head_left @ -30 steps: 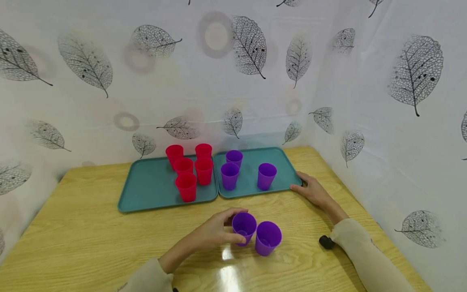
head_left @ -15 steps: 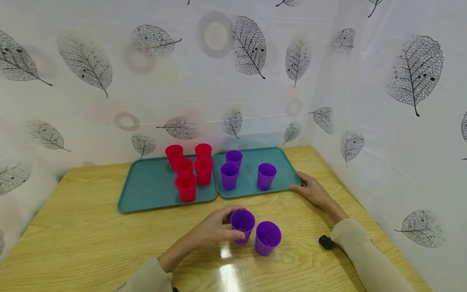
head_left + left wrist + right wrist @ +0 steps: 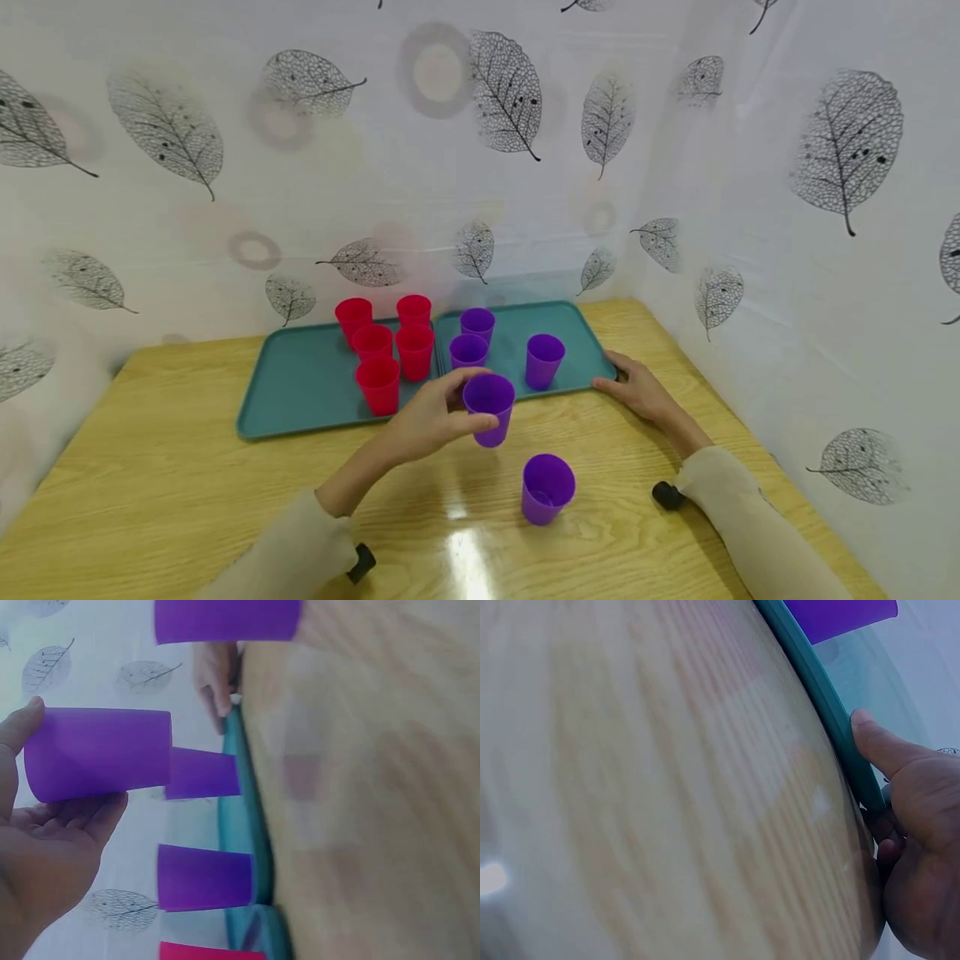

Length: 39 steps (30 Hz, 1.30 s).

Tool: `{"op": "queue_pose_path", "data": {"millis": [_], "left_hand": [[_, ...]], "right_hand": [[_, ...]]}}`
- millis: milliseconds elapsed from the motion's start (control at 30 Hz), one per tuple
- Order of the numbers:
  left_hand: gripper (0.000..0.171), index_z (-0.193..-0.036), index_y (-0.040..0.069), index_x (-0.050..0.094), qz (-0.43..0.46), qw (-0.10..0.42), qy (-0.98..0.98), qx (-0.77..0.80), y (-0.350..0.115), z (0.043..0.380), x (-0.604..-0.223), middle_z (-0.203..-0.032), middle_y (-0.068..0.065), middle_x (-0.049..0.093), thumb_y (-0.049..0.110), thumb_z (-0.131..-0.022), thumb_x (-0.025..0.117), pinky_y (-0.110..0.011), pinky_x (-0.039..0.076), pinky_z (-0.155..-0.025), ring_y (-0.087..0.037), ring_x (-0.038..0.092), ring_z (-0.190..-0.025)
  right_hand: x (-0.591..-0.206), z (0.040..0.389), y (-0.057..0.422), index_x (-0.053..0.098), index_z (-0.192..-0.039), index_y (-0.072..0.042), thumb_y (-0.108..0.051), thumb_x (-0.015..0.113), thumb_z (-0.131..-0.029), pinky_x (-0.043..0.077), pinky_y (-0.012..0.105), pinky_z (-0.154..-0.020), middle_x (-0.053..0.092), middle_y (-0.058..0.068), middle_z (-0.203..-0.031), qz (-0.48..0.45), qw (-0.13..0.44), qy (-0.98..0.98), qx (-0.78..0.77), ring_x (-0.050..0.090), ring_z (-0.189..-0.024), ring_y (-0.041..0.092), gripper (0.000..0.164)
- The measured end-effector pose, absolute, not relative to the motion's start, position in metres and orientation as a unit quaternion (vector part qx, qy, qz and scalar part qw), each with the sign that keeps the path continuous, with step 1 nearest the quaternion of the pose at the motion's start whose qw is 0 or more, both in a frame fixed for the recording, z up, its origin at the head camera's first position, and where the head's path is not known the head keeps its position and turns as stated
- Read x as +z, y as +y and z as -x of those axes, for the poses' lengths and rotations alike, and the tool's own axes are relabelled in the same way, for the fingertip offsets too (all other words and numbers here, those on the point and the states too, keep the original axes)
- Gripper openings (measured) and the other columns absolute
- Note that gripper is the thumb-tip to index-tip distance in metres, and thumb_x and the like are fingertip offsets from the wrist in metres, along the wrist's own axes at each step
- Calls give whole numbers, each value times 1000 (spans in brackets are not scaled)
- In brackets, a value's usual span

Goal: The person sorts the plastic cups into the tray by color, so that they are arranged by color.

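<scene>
My left hand point(image 3: 431, 421) grips a purple plastic cup point(image 3: 487, 393) by its side, thumb in front and fingers behind. In the left wrist view this cup point(image 3: 101, 750) is held clear of the table. Another purple cup point(image 3: 547, 490) stands upright on the table nearer to me. My right hand point(image 3: 641, 390) holds the near right corner of the right teal tray point(image 3: 577, 362). Its thumb point(image 3: 877, 742) presses on the tray's rim in the right wrist view, with the fingers partly hidden beyond the corner. Three purple cups stand on that tray, including one at its right point(image 3: 545, 362).
Beside it lies a second teal tray point(image 3: 296, 392) with several red cups point(image 3: 378, 387) upright at its right end. A leaf-patterned white curtain point(image 3: 375, 167) hangs behind and at both sides of the wooden table point(image 3: 165, 467).
My left hand has lifted the purple cup from beside the other one and carried it away from me towards the trays. My right hand stays at the tray corner.
</scene>
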<state>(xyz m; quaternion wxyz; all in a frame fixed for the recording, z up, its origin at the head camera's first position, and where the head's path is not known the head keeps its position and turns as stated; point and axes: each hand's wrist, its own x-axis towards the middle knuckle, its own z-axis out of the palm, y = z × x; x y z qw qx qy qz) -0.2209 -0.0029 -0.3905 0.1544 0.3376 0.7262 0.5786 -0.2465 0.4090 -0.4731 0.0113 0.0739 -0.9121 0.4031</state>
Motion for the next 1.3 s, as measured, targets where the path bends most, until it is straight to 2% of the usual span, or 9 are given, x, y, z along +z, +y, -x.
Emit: {"op": "queue_pose_path", "data": {"millis": [367,533,667,900,1133,1300], "left_hand": [[66,-149,7,51,-297,87,761,569,21,262,-348,-114,-6,69,25,-92,80,-32,59,-77,-21,67,-93],[63,-147,9,53,-280,72,757,586,34,283,-339,-118,-4,68,28,-93,80,-35,59,-84,-20,68,-99],[67,-150,12,50,-260,66,765,585,46,297,-337,-118,-2,68,34,-93,79,-36,59,-86,-18,67,-102],[76,-156,6,42,-246,60,774,581,68,320,-340,-124,-7,66,35,-94,77,-38,58,-91,-21,66,-107],[76,-155,4,43,-219,35,805,550,94,338,-346,-131,-14,64,34,-94,77,-40,57,-92,-27,65,-112],[75,-153,2,43,-203,38,815,541,111,343,-351,-136,-18,62,33,-94,77,-41,57,-94,-31,65,-115]], "right_hand": [[-477,248,410,30,-156,12,-26,69,-102,21,63,-122,30,36,-159,-71,16,-920,386,24,-149,52,77],[-476,249,411,30,-156,12,-27,69,-102,20,62,-122,30,36,-159,-72,17,-919,387,23,-149,52,77],[-476,250,412,30,-156,11,-26,69,-102,20,61,-123,30,35,-160,-72,18,-918,389,24,-150,51,77],[-478,250,410,30,-156,11,-27,69,-102,20,61,-123,30,35,-160,-70,20,-920,384,24,-149,51,77],[-476,250,410,29,-157,9,-28,69,-102,20,61,-123,30,33,-161,-66,18,-920,386,24,-150,49,78],[-475,250,411,31,-157,10,-26,70,-101,19,59,-124,31,33,-160,-69,24,-919,388,25,-150,49,77]]}}
